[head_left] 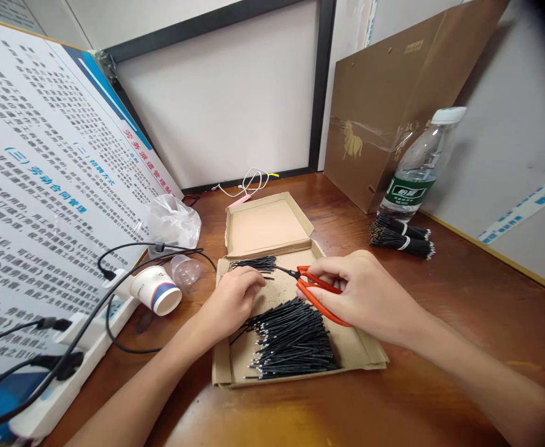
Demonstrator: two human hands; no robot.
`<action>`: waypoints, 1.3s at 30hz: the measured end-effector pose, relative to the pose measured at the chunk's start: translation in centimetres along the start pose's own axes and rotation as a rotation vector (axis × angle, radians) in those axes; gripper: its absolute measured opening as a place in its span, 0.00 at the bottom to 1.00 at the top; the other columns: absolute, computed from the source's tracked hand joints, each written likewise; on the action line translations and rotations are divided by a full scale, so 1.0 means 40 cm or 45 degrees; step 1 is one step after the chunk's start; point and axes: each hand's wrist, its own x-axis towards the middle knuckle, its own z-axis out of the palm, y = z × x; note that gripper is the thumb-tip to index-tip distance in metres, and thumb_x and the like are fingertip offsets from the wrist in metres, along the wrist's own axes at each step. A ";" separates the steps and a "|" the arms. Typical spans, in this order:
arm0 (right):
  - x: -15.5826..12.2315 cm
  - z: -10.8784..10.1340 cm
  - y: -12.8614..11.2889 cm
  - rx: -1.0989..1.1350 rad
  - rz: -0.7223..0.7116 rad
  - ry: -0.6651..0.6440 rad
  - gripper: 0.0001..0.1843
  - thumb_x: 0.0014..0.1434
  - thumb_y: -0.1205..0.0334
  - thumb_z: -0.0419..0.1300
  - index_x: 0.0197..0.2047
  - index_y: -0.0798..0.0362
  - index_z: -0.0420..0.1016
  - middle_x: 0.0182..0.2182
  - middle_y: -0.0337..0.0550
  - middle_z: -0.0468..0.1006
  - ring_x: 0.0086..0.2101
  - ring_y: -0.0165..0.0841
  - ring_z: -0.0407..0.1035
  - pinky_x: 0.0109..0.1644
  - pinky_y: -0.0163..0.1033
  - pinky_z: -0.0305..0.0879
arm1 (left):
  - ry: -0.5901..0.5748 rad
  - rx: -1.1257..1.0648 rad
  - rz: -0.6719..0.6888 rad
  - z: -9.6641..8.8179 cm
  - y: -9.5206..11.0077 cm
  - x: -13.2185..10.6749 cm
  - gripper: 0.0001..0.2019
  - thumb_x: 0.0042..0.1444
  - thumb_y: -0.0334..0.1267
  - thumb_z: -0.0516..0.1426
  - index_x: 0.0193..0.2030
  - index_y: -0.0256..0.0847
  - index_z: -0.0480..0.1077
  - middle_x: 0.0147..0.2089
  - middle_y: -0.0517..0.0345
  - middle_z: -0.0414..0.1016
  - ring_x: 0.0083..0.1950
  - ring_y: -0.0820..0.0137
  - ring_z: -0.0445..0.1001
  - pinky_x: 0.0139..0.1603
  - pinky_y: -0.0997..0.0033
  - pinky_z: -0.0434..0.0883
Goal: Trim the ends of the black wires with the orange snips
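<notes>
– While my right hand (359, 285) grips the red-handled snips (319, 303), my left hand (232, 303) curls over the left side of the open cardboard box (284, 287).
– Holding anything?
– I can't tell; the black wires (293, 341) lie heaped in its near half.

One left hand (235, 298) and one right hand (359, 290) — two in all. One pair of orange-handled cutters (319, 302), one open cardboard box (267, 226). One large heap of black wires (293, 344) and one small heap (256, 264) — single wires too many to count. Two tied wire bundles (396, 239), one bottle (409, 186), one paper cup (151, 287), one clear plastic cup (186, 273), one plastic bag (174, 220), one power strip (93, 351)
</notes>
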 end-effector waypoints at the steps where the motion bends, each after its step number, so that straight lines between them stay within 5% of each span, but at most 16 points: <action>1: 0.000 0.000 0.000 0.003 0.002 -0.002 0.12 0.56 0.61 0.56 0.26 0.57 0.76 0.15 0.33 0.58 0.20 0.25 0.49 0.24 0.35 0.47 | -0.032 0.021 0.004 0.001 0.001 -0.002 0.11 0.60 0.24 0.50 0.40 0.37 0.73 0.44 0.49 0.76 0.47 0.63 0.72 0.51 0.58 0.69; 8: 0.003 0.003 0.002 0.007 0.014 -0.013 0.12 0.56 0.60 0.57 0.25 0.56 0.76 0.15 0.33 0.57 0.20 0.25 0.48 0.23 0.35 0.47 | -0.114 0.091 0.019 0.004 -0.003 -0.013 0.14 0.63 0.26 0.48 0.51 0.36 0.70 0.57 0.45 0.69 0.59 0.61 0.66 0.60 0.54 0.64; 13: 0.005 0.003 0.004 -0.012 0.000 -0.011 0.12 0.56 0.61 0.57 0.24 0.56 0.75 0.15 0.33 0.56 0.20 0.25 0.48 0.23 0.35 0.47 | -0.086 0.088 -0.006 -0.001 0.014 -0.012 0.09 0.62 0.28 0.52 0.45 0.36 0.71 0.49 0.47 0.72 0.52 0.61 0.69 0.55 0.56 0.67; 22: 0.005 0.008 0.011 -0.020 -0.011 0.008 0.09 0.55 0.63 0.57 0.28 0.56 0.77 0.15 0.34 0.62 0.19 0.25 0.51 0.23 0.35 0.47 | -0.412 -0.013 -0.013 -0.017 0.067 -0.026 0.04 0.59 0.33 0.58 0.40 0.38 0.72 0.38 0.54 0.73 0.40 0.65 0.70 0.41 0.65 0.67; 30: 0.007 0.008 0.009 -0.033 -0.009 -0.016 0.10 0.55 0.63 0.56 0.27 0.56 0.77 0.15 0.33 0.59 0.20 0.26 0.50 0.24 0.35 0.48 | -0.333 -0.152 -0.105 -0.007 0.072 -0.033 0.05 0.56 0.25 0.56 0.32 0.38 0.69 0.32 0.59 0.70 0.35 0.69 0.68 0.35 0.70 0.63; 39: 0.006 0.007 0.009 -0.032 0.001 -0.005 0.11 0.55 0.61 0.57 0.27 0.56 0.78 0.15 0.33 0.61 0.20 0.26 0.50 0.24 0.35 0.48 | -0.117 -0.347 -0.205 -0.030 0.076 -0.017 0.03 0.54 0.30 0.59 0.30 0.38 0.71 0.26 0.63 0.70 0.25 0.74 0.65 0.27 0.75 0.63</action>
